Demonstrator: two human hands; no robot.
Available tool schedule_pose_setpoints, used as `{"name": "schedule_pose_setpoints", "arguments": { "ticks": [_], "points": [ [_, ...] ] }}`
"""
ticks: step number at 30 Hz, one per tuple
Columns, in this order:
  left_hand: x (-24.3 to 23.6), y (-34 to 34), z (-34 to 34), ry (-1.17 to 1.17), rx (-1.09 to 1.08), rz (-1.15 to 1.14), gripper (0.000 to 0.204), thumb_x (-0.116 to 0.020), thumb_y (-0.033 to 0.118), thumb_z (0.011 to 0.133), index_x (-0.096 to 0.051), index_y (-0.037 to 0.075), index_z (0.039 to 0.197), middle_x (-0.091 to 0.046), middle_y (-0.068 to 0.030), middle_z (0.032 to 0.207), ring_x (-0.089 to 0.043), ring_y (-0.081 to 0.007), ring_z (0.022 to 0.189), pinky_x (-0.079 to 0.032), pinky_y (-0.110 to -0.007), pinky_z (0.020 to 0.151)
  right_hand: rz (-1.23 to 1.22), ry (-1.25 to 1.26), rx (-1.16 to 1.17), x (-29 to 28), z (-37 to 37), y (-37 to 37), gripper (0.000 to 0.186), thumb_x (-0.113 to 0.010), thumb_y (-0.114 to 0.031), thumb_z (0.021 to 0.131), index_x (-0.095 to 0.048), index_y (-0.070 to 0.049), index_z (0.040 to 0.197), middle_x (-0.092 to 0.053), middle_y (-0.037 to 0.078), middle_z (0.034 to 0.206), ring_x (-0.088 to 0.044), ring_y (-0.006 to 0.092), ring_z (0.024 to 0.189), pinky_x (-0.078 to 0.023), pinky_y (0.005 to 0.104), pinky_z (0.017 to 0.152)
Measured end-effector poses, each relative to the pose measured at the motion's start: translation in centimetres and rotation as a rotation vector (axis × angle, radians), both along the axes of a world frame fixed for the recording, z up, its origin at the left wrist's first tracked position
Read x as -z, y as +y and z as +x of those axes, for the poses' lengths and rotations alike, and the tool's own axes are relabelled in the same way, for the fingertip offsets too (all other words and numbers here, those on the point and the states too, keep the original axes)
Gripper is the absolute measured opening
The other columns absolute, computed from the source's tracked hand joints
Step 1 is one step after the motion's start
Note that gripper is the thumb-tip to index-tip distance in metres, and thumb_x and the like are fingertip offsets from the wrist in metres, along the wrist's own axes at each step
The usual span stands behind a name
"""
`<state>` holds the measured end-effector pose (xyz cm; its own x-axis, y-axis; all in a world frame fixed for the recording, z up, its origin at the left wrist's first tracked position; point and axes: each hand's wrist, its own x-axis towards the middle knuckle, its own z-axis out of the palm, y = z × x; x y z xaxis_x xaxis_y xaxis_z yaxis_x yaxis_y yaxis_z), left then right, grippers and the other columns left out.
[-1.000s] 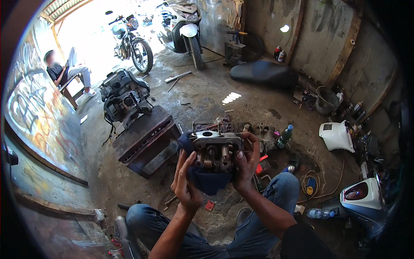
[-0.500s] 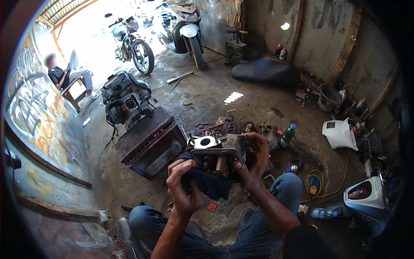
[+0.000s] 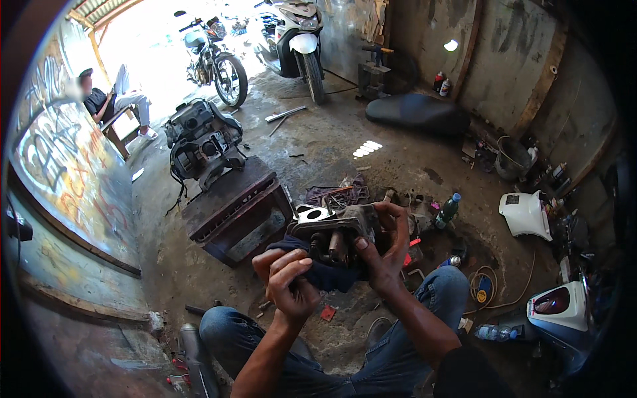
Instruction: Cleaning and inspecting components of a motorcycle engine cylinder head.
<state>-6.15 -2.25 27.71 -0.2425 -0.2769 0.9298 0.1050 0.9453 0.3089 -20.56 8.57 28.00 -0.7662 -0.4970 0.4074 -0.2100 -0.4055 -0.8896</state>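
Tipping the metal engine part (image 3: 332,229) over since 1.0 s ago, now showing less of the open cavity. Curling the left hand (image 3: 288,282) in at the lower left edge, no longer lying flat along the side. Bunching the dark blue cloth (image 3: 332,277) up closer beneath than 0.5 s ago, dangling less.

Holding the part up in the air, above and between the 2 denim-covered knees (image 3: 229,328), apart from the floor (image 3: 332,152) and from the low worktop (image 3: 204,210) beyond on the left, the latter bearing a larger engine (image 3: 206,142).

Gripping the part's right side with the right hand (image 3: 385,252): setting the thumb on the near face, bending the fingers over the far corner. Closing the left hand on the cloth, folding the fingers inward; unable to tell whether also pressing metal through the fabric.

Judging the step as working cloth against metal. Probably best carrying most of the weight on the right, leaving the left free for pressing and drawing. Keeping the right thumb on solid metal, off the cavity's edge. Turning in small steps, facing each recess toward the light. Gathering loose folds before rubbing, avoiding snagging on corners; staying low, guarding against a slip.
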Motion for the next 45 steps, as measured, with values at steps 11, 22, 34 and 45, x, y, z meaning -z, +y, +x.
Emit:
{"name": "schedule_pose_setpoints", "arguments": {
  "ticks": [11, 22, 34, 45],
  "points": [
    [-0.1, -1.0, 0.3, 0.522, 0.790, 1.152, 0.040, -0.055, 0.027, 0.102, -0.049, 0.006, 0.136, -0.058, -0.0108, 0.124, -0.056, -0.0188, 0.117, -0.041, -0.039, 0.110, -0.050, -0.282, 0.130, 0.8, -3.2, -1.0, 0.057, -0.076, -0.033, 0.091, -0.046, -0.005, 0.130, -0.058, 0.012, 0.120, -0.056, 0.0184, 0.114, -0.048, 0.0332, 0.095],
    [-2.7, 3.3, -2.0, -0.267, 0.031, 0.207, 0.045, -0.061, 0.010, 0.093, -0.057, -0.003, 0.136, -0.057, -0.0212, 0.134, -0.052, -0.0320, 0.129, -0.039, -0.041, 0.111, -0.113, -0.284, 0.159, 0.9, -2.2, -1.6, 0.056, -0.077, -0.031, 0.091, -0.046, -0.003, 0.130, -0.058, 0.016, 0.123, -0.056, 0.0195, 0.116, -0.048, 0.0334, 0.096],
    [-3.0, 1.8, -1.2, -0.145, 0.040, 0.513, 0.030, -0.063, -0.010, 0.085, -0.067, -0.007, 0.114, -0.066, -0.0171, 0.100, -0.066, -0.0303, 0.093, -0.052, -0.038, 0.087, -0.049, -0.289, 0.231, 0.4, -2.0, -2.4, 0.054, -0.076, -0.030, 0.092, -0.047, -0.003, 0.129, -0.056, 0.015, 0.125, -0.053, 0.0199, 0.119, -0.044, 0.0336, 0.100],
    [-0.7, 3.6, -1.4, -0.079, 0.082, 0.200, 0.046, -0.075, 0.000, 0.083, -0.062, -0.001, 0.126, -0.056, -0.0283, 0.130, -0.056, -0.0441, 0.122, -0.045, -0.050, 0.104, -0.058, -0.252, 0.228, 1.1, -1.7, -2.6, 0.056, -0.078, -0.032, 0.090, -0.047, -0.003, 0.126, -0.060, 0.012, 0.117, -0.058, 0.0180, 0.108, -0.046, 0.0331, 0.097]
  ]
}}
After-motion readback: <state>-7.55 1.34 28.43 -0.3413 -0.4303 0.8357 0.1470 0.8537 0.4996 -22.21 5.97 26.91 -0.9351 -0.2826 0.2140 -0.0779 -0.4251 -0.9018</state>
